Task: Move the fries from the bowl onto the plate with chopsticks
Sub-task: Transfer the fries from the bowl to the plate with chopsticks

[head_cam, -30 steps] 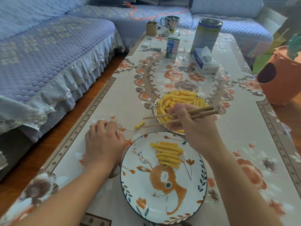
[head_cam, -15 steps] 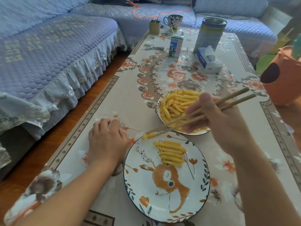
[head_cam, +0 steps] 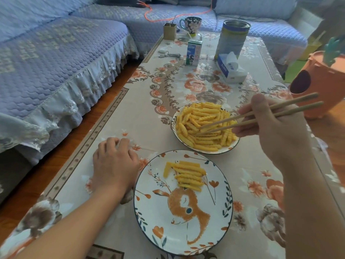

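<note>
From the head view, the right hand point(head_cam: 278, 131) holds the chopsticks point(head_cam: 259, 114), its fingers point(head_cam: 258, 105) curled round the shafts with the thumb on top. The tips reach down and left into the pile of fries point(head_cam: 203, 126) in the bowl point(head_cam: 230, 148), touching the heap near its middle; whether they grip a fry there cannot be told. The bowl sits on the table point(head_cam: 130, 116) just beyond the plate point(head_cam: 214, 230), the two rims near each other but apart. On the plate's far half lies a small stack of fries point(head_cam: 188, 176) laid crosswise, with one fry point(head_cam: 166, 170) standing lengthwise at its left end (above the painted deer). The left hand point(head_cam: 114, 165) rests palm down on the table just left of the plate, fingers loosely bent and holding nothing. Farther along the table stand a milk carton point(head_cam: 194, 53), a tin point(head_cam: 233, 39), a tissue box point(head_cam: 231, 69) and a mug point(head_cam: 190, 25).
</note>
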`<action>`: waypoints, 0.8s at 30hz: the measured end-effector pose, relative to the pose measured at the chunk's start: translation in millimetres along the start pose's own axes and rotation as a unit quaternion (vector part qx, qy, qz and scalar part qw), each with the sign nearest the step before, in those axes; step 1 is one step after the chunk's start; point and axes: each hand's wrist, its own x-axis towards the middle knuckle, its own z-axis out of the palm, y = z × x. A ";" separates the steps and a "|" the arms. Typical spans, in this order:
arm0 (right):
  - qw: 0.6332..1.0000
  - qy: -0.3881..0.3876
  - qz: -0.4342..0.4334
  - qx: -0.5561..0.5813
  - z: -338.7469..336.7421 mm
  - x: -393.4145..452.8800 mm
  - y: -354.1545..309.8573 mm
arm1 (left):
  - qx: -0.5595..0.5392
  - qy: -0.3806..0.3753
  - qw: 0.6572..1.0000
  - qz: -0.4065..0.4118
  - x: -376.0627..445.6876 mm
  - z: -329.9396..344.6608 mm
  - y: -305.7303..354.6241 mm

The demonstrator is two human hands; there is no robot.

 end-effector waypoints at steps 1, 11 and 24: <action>1.000 0.007 0.003 -0.019 -1.8 0.1 0.8 | 0.000 0.004 1.000 0.000 -0.3 0.4 0.1; 0.999 0.019 0.035 -0.012 6.9 -0.1 7.3 | 0.004 0.000 1.000 0.001 0.1 1.5 -0.1; 0.999 0.036 0.016 0.022 12.9 -2.4 3.1 | 0.000 -0.002 1.000 0.003 -0.6 -1.2 1.3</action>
